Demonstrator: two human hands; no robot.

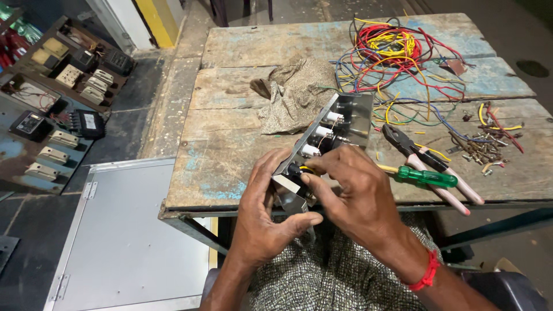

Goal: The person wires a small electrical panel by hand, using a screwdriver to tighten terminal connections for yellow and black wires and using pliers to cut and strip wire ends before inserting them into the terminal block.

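A shiny bent metal panel (351, 115) with three white-tipped round fittings (322, 131) rests tilted on the near edge of a worn wooden table (230, 150). My left hand (262, 216) grips the panel's lower end from the left, thumb under it. My right hand (357, 196) reaches over from the right, with fingertips pinching a small dark part with a yellow wire on the panel's lower section. A red thread band circles my right wrist.
Pliers (426, 164) with pale handles and a green-handled screwdriver (426, 176) lie right of my hands. Tangled coloured wires (391, 52), a crumpled cloth (296, 92) and small screws (481, 150) sit farther back. A grey metal door (127, 230) and electrical boards (63, 109) lie on the floor left.
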